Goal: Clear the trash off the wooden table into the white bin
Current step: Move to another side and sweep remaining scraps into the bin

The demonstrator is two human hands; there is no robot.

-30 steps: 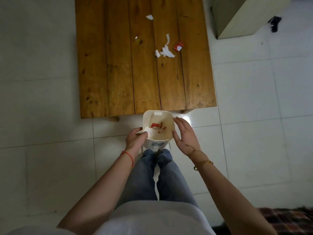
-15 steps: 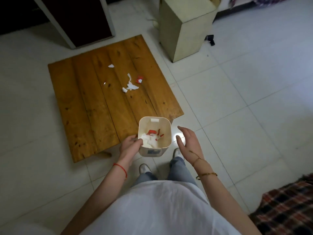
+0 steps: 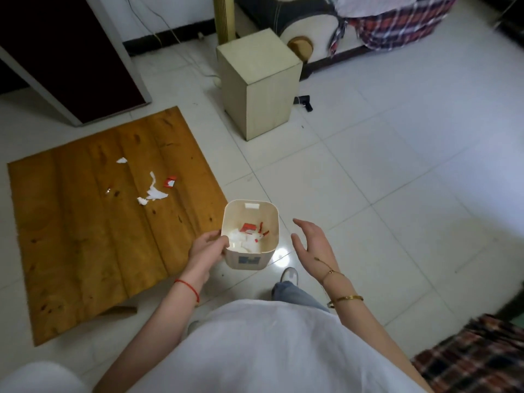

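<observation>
Domestic living room, probably: white tiled floor [image 3: 397,180], low wooden table [image 3: 85,251] at left, sofa [image 3: 306,12] with plaid fabric [image 3: 397,26] at far right

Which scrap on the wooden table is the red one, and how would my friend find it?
Start at the low wooden table on the tiled floor. Near its far right side lies a cluster of torn white paper. Just right of that is the small red wrapper, the only coloured scrap on the tabletop.
</observation>
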